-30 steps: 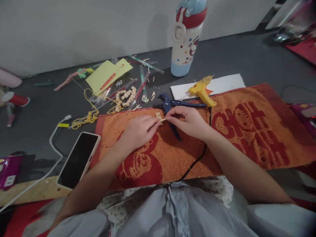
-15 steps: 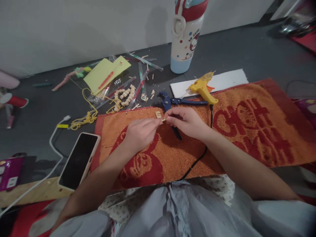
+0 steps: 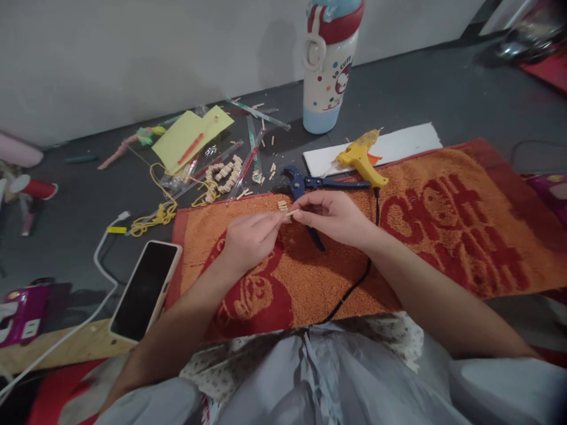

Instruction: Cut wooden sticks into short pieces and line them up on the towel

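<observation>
Between the fingertips of my left hand (image 3: 253, 239) and my right hand (image 3: 333, 217) is a short, pale wooden stick piece (image 3: 292, 213), pinched from both ends over the orange towel (image 3: 336, 277). Just beyond my fingertips, several cut stick pieces (image 3: 282, 205) lie in a small row on the towel. A blue hand cutter (image 3: 297, 184) rests behind my hands, one handle passing partly under my right hand. Farther back, a yellow glue gun (image 3: 362, 158) lies on a white board (image 3: 407, 143), its black cord running down across the towel.
A white-and-red bottle (image 3: 328, 82) stands at the back. Left of the towel are a phone (image 3: 145, 290), a white cable (image 3: 100, 260), yellow string (image 3: 155, 219), a curved chain of stick pieces (image 3: 227, 176) and a yellow paper (image 3: 177, 141). A red thread spool (image 3: 39, 188) lies far left.
The view has shifted slightly, so things at the left appear a little farther right. My hands keep the stick piece pinched in nearly the same place.
</observation>
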A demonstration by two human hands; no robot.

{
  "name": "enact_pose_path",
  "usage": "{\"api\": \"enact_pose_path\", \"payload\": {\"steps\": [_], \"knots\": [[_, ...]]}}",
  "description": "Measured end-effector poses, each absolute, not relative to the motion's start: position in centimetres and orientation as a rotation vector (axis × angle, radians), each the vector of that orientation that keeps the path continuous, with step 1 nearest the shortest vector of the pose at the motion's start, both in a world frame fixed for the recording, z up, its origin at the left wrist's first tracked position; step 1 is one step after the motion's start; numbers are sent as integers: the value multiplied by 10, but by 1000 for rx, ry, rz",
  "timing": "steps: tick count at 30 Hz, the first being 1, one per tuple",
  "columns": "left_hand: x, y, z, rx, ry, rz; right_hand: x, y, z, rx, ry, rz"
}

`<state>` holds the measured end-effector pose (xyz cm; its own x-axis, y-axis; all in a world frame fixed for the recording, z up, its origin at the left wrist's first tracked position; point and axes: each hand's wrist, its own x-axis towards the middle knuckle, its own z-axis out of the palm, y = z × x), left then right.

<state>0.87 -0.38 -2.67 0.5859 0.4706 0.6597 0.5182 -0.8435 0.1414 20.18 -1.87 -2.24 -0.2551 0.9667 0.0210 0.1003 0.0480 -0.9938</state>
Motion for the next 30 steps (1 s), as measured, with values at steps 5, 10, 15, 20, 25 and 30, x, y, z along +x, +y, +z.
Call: {"api": "enact_pose_path", "payload": {"steps": [5, 10, 15, 20, 25, 30], "knots": [[6, -5, -25, -2748, -785, -1065, 203, -18, -23, -1152, -1501, 1253], [5, -7, -21, -2711, -651, -1047, 203, -19, -20, -1089, -1482, 1296], [5, -8, -24, -2702, -636, -1029, 202, -19, -22, -1051, -1413, 1390], [5, -7, -29, -2691, -590, -1077, 202, -18, -25, -1026, -1367, 1434], [4, -7, -32, -2697, -566, -1092, 202, -17, -28, -1008, -1367, 1428], [3, -7, -34, -2712, -564, -1109, 203, -17, -30, -997, -1391, 1419]]}}
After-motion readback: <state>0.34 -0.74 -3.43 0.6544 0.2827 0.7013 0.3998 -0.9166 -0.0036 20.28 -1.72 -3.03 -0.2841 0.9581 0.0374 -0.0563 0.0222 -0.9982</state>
